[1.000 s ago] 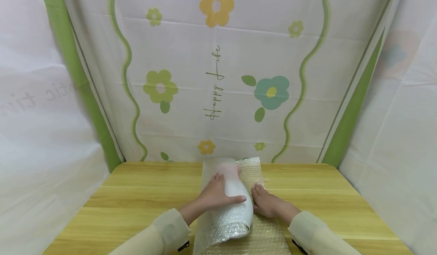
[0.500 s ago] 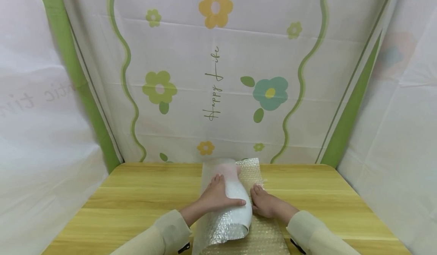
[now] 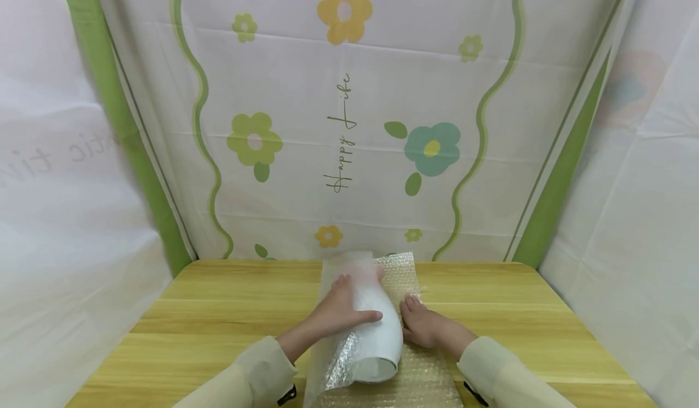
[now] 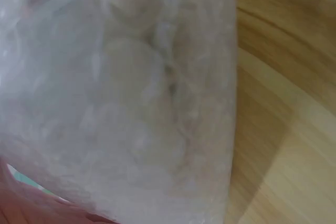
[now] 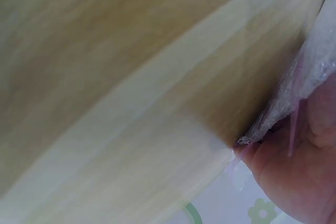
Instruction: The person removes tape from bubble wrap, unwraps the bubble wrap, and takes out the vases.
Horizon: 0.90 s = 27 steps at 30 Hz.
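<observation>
A white vase (image 3: pixel 377 329) with a pinkish neck lies on its side in the head view, its round mouth toward me. Bubble wrap (image 3: pixel 437 377) spreads beneath it, and a flap of wrap (image 3: pixel 337 365) covers its left side. My left hand (image 3: pixel 338 308) rests over the vase and the flap, with the thumb stretched across the white body. Against the vase's right side, my right hand (image 3: pixel 423 323) presses on the bubble wrap. In the right wrist view the wrap's edge (image 5: pixel 278 108) touches that hand. The left wrist view shows mostly translucent wrap (image 4: pixel 121 119); the left fingers are unclear there.
Everything lies on a wood-grain table (image 3: pixel 235 311) near its middle. Behind stands a white cloth wall (image 3: pixel 306 92) printed with flowers and "Happy Life". White side curtains (image 3: pixel 71 214) with green borders close in both sides.
The flap has slid left and away from the vase's near end, baring its mouth and more of its body. My left hand has shifted slightly left; the right has stayed in place.
</observation>
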### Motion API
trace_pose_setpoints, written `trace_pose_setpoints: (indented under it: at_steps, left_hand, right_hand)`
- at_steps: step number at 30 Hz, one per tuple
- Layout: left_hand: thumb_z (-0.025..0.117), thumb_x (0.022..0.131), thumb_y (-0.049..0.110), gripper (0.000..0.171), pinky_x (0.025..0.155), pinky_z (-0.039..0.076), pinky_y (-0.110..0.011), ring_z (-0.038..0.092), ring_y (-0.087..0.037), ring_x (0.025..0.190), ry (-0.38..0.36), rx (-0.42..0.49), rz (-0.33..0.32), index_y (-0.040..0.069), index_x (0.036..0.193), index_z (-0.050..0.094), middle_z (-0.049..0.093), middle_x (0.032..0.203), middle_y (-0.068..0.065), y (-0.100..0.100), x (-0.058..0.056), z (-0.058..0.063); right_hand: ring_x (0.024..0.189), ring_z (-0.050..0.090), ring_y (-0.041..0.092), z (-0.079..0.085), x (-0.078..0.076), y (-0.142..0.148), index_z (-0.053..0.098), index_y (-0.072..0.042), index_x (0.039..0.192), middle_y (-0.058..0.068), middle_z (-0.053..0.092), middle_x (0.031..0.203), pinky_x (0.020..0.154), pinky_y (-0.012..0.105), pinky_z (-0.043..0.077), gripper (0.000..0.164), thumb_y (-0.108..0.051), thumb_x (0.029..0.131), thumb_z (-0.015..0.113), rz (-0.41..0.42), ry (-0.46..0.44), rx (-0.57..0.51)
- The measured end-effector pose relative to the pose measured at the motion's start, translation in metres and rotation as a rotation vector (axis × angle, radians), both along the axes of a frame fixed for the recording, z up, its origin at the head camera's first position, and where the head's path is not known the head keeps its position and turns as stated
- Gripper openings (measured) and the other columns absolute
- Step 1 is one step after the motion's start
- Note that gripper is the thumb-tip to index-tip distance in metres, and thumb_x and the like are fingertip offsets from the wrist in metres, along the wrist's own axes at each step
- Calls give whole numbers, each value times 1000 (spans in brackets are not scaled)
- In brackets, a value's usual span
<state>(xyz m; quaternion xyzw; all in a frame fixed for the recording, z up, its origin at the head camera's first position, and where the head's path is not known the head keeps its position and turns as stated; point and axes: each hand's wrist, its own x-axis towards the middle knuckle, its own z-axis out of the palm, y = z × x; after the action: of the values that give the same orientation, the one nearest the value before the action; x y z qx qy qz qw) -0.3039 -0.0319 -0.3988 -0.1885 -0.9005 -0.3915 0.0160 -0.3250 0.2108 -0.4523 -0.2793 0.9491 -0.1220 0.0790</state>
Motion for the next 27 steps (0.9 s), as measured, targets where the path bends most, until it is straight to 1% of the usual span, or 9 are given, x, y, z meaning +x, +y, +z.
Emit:
trace_pose_setpoints:
  at_steps: [5,11,14,21,24,27]
  left_hand:
    - [76,75,54,115,108,25,-57,21,-49,137,-24,20,-14,-15,147,18,16,150,-37,-11,0,1]
    - [74,78,53,114,111,18,-54,13,-46,141,-51,33,-21,-15,148,13,11,153,-35,-27,0,3]
    - [74,79,51,113,111,18,-55,13,-45,141,-63,52,-17,-13,148,12,11,153,-33,-34,0,5]
    - [75,79,47,110,108,25,-57,22,-46,138,-63,71,4,-12,149,14,18,153,-32,-48,3,6]
    - [75,80,46,110,108,25,-58,22,-47,138,-69,77,23,-12,149,14,18,152,-32,-54,4,4]
    - [75,81,47,110,109,22,-58,19,-47,139,-87,77,37,-12,149,11,15,153,-32,-60,4,1]
  right_hand:
    - [139,16,51,0,0,-1,31,22,138,42,21,146,112,53,19,68,-28,99,55,-24,5,10]
    - [140,14,50,0,1,-1,29,21,140,41,18,148,112,52,18,67,-28,100,53,-29,-8,29]
    - [140,14,49,-1,1,-1,29,20,140,40,18,148,113,52,18,67,-28,101,52,-37,-11,33]
    - [140,14,48,-3,0,0,29,20,141,39,19,149,113,51,18,67,-29,101,52,-44,-8,36]
    - [140,14,49,-3,0,0,29,20,141,39,18,149,113,51,18,67,-29,101,52,-44,-12,37]
    - [140,13,49,-3,1,-1,29,20,141,40,18,148,113,51,18,66,-28,101,51,-42,-14,34]
